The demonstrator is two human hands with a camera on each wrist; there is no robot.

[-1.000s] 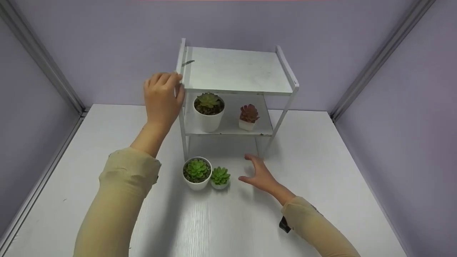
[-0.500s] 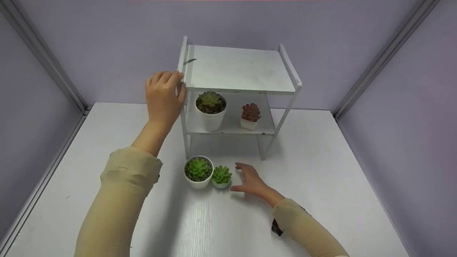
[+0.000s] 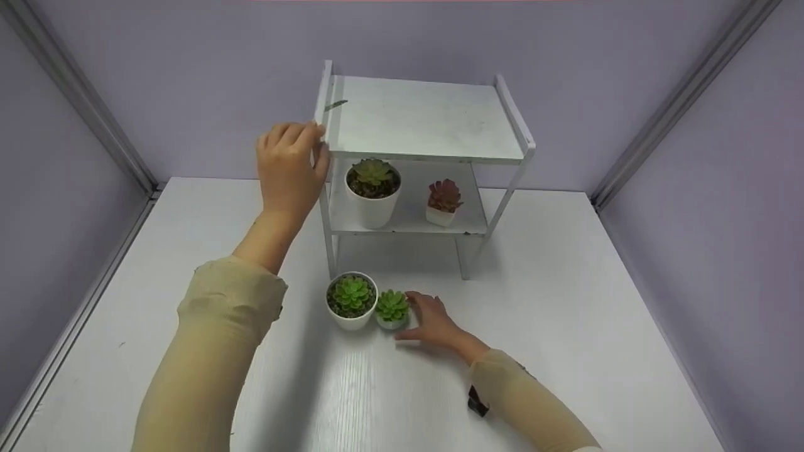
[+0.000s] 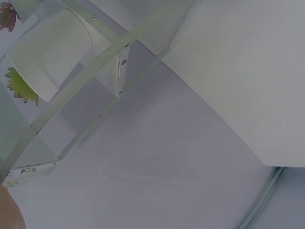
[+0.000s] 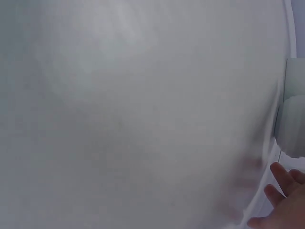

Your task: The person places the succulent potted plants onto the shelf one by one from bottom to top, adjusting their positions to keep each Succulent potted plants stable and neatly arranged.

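Note:
A white two-tier rack [image 3: 427,119] stands at the back of the table. My left hand [image 3: 295,138] grips its top left front corner, fingers curled over the rail. On the lower shelf sit a white pot with a green succulent [image 3: 372,191] and a small pot with a red succulent [image 3: 443,202]. In front of the rack stand a larger white pot with a green succulent [image 3: 351,300] and a tiny potted green succulent [image 3: 392,307]. My right hand [image 3: 419,312] lies on the table with relaxed fingers right beside the tiny pot, at or almost at its right side.
The white table [image 3: 565,326] is boxed in by lilac walls with metal corner strips [image 3: 94,119]. The left wrist view shows the rack frame [image 4: 119,71] and the shelf pot [image 4: 47,52] from below. The right wrist view shows blurred white table and fingertips [image 5: 286,191].
My right hand has slid left across the table, from in front of the rack up to the tiny succulent pot. The left hand has kept its hold on the rack corner.

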